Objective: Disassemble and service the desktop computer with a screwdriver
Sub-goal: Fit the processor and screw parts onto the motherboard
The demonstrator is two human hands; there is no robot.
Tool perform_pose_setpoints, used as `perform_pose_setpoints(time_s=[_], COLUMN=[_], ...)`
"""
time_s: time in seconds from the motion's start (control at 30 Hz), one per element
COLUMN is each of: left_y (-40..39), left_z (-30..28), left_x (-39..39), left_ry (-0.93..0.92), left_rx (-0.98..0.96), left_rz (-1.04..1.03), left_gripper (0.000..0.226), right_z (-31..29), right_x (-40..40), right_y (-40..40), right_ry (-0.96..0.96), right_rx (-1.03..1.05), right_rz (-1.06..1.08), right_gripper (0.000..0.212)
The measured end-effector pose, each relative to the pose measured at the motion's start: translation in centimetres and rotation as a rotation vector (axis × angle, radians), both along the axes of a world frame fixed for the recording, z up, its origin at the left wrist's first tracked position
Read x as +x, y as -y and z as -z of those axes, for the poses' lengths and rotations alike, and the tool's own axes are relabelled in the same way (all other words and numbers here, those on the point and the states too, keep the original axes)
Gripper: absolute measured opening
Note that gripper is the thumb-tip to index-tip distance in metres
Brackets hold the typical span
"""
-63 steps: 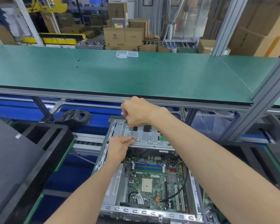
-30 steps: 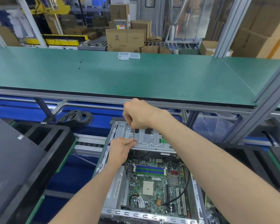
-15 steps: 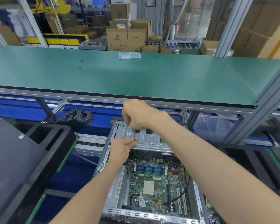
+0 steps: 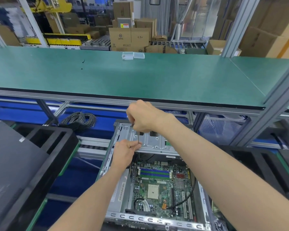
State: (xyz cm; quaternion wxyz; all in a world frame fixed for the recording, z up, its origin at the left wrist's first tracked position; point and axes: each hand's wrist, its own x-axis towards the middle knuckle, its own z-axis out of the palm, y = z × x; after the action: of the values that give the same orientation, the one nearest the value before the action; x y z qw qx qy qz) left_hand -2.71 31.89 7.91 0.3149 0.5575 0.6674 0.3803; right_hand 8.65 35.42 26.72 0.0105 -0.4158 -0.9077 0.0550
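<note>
Below the green matte desk (image 4: 140, 77), an opened metal computer case (image 4: 150, 142) is seen. A thin steel screwdriver (image 4: 138, 137) is gripped upright by the fisted right hand (image 4: 143, 117); its tip is pinched by the left hand (image 4: 125, 150) against the ribbed grey bracket's front left corner.

We stand in a factory assembly hall: a long green worktop (image 4: 140, 77) on aluminium framing (image 4: 237, 25), stacked cardboard boxes (image 4: 130, 36) and roller conveyors (image 4: 178, 44) behind it.
</note>
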Motion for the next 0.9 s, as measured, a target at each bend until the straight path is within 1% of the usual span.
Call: perform_pose_setpoints(time_s=[0.07,0.17,0.2,0.27,0.3,0.37,0.43,0.5,0.57,0.63,0.67,0.73,0.77,0.8,0.87,0.9], left_y=[0.0,0.0,0.0,-0.2,-0.2,-0.3,-0.3,-0.3,-0.3,-0.3,-0.3,-0.2,-0.2,-0.2,-0.2,-0.2], left_z=[0.0,-0.1,0.0,0.1,0.2,0.5,0.7,0.8,0.8,0.6,0.6,0.5,0.4,0.4,0.3,0.2], left_x=[0.0,0.0,0.0,0.0,0.0,-0.1,-0.2,-0.2,-0.2,-0.2,-0.1,0.0,0.0,0.0,0.0,0.0], left_ry=[-0.008,-0.013,-0.017,-0.010,-0.005,0.019,0.045,0.047,0.039,0.037,0.036,0.034,0.034,0.033,0.022,0.013], left_rx=[0.001,0.008,0.001,-0.010,-0.008,-0.008,-0.007,-0.004,0.006,0.015,0.015,0.015,0.014,0.009,0.002,0.003], left_rz=[0.001,-0.008,-0.015,-0.022,-0.020,-0.004,0.009,0.009,0.015,0.012,0.003,-0.010,-0.010,-0.007,-0.001,0.001], left_gripper=[0.015,0.014,0.014,0.015,0.015,0.014,0.013,0.012,0.012,0.013,0.013,0.014,0.014,0.014,0.014,0.014], right_z=[-0.4,-0.1,0.2,0.7,0.8,0.9,0.6,0.0,-0.4,-0.3,0.0,0.7,0.8,0.9,0.7,0.5], right_x=[0.3,0.7,0.6,0.2,0.0,-0.3,-0.4,-0.2,0.2,0.7,0.8,0.7,0.4,0.0,-0.3,-0.3], right_y=[0.2,0.3,0.3,0.4,0.4,0.3,0.2,0.2,0.2,0.2,0.2,0.2,0.4,0.5,0.5,0.5], right_ry=[-0.005,-0.049,-0.058,0.030,0.067,0.064,0.040,0.030,-0.005,-0.073,-0.086,0.007,0.050,0.052,0.015,0.005], right_rx=[-0.036,0.012,0.049,0.156,0.197,0.190,0.122,0.052,-0.024,-0.046,-0.014,0.128,0.172,0.187,0.142,0.107], right_rz=[-0.056,-0.048,-0.006,0.064,0.086,0.078,0.015,-0.062,-0.090,-0.052,-0.006,0.063,0.086,0.091,0.067,0.039], right_gripper=[0.022,0.010,0.017,0.031,0.030,0.018,0.007,0.015,0.020,0.014,0.015,0.032,0.035,0.030,0.012,0.011])
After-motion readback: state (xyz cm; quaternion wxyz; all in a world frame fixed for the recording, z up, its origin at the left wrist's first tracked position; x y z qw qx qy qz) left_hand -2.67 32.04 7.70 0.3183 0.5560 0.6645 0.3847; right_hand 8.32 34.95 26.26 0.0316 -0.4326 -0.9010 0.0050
